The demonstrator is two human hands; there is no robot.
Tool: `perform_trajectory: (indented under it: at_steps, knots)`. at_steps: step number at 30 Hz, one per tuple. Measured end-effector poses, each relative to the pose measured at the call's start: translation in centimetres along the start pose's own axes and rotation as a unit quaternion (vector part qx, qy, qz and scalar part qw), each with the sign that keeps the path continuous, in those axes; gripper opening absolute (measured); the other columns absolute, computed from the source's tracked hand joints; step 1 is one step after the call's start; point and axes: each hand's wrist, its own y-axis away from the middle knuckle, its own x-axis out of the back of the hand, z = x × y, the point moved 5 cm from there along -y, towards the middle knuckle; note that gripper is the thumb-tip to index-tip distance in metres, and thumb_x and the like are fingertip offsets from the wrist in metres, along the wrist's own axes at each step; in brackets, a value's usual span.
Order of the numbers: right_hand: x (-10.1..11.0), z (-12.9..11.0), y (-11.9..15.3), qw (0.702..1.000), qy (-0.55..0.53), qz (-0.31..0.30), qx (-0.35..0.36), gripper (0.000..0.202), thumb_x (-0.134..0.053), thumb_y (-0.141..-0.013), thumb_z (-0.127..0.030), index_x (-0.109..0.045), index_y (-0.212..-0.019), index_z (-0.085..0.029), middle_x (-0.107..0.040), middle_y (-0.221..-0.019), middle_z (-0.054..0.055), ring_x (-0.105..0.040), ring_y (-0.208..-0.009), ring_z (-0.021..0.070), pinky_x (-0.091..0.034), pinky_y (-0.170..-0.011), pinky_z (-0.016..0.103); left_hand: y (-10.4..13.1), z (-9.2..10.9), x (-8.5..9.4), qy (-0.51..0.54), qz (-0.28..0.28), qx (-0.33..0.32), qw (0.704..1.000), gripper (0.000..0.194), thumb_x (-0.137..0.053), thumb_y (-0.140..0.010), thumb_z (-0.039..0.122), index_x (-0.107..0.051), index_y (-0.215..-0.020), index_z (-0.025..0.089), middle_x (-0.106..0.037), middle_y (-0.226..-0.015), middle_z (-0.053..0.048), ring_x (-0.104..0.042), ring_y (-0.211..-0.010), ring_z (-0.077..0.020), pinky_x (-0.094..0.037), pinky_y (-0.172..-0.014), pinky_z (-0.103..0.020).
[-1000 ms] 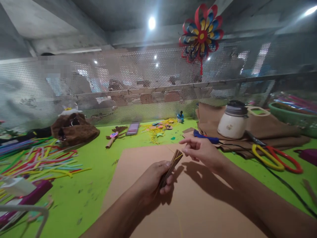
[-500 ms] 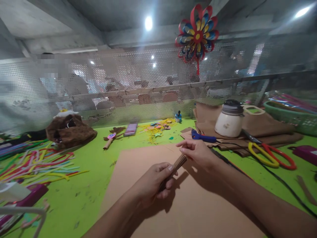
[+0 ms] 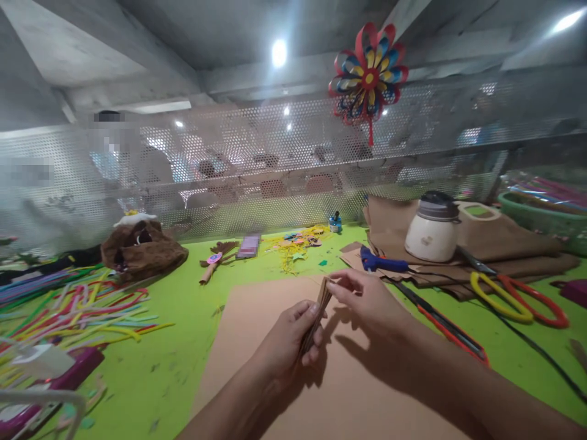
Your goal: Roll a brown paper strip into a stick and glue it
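Note:
My left hand [image 3: 287,342] grips a thin stack of brown card strips [image 3: 317,315], held upright and tilted above a large sheet of tan cardboard [image 3: 257,318] on the green table. My right hand [image 3: 369,299] pinches the top end of that same stack with thumb and forefinger. Both hands meet over the middle of the sheet.
Yellow and red scissors [image 3: 513,293], a blue glue gun [image 3: 383,263] and a white jar [image 3: 433,229] on brown paper lie to the right. Coloured foam strips [image 3: 77,308] spread at left. A brown fuzzy object [image 3: 142,247] sits behind them. A paper pinwheel [image 3: 369,76] hangs on the mesh screen.
My right hand has moved in from an open pose beside the stack and closed its fingers on the top of the strips. The stack now stands more upright.

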Motion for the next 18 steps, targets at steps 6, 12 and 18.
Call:
perform_trajectory:
  at_steps: [6, 12, 18]
  knots:
    - [-1.9, 0.2, 0.3, 0.997, -0.075, 0.004, 0.025, 0.049, -0.062, -0.077, -0.03, -0.05, -0.121, -0.015, -0.057, -0.071, -0.002, -0.055, -0.063, 0.0146, -0.045, -0.058, 0.027, 0.3, 0.3, -0.8, -0.038, 0.008, -0.026, 0.999, 0.035, -0.06, -0.083, 0.05, -0.05, -0.08, 0.016, -0.051, -0.052, 0.005, -0.038, -0.033, -0.0029, -0.024, -0.034, -0.015]
    - [-1.5, 0.1, 0.3, 0.994, -0.111, 0.01, 0.0, 0.04, -0.06, -0.076, -0.027, -0.056, -0.114, -0.014, -0.057, -0.069, -0.003, -0.055, -0.061, 0.0135, -0.044, -0.06, 0.027, 0.3, -0.2, -1.2, -0.014, -0.027, 0.001, 1.0, 0.033, -0.056, -0.086, 0.048, -0.048, -0.086, 0.017, -0.06, -0.06, -0.002, -0.058, -0.045, -0.0119, -0.043, -0.043, -0.02]
    - [-0.6, 0.7, -0.3, 0.993, -0.106, 0.051, -0.004, 0.032, -0.062, -0.072, -0.028, -0.062, -0.1, -0.013, -0.05, -0.059, -0.006, -0.048, -0.052, 0.0116, -0.035, -0.049, 0.025, 0.4, -0.2, -1.5, 0.036, -0.072, 0.015, 0.997, 0.023, -0.057, -0.088, 0.033, -0.05, -0.099, 0.014, -0.063, -0.07, -0.005, -0.063, -0.054, -0.0139, -0.049, -0.049, -0.022]
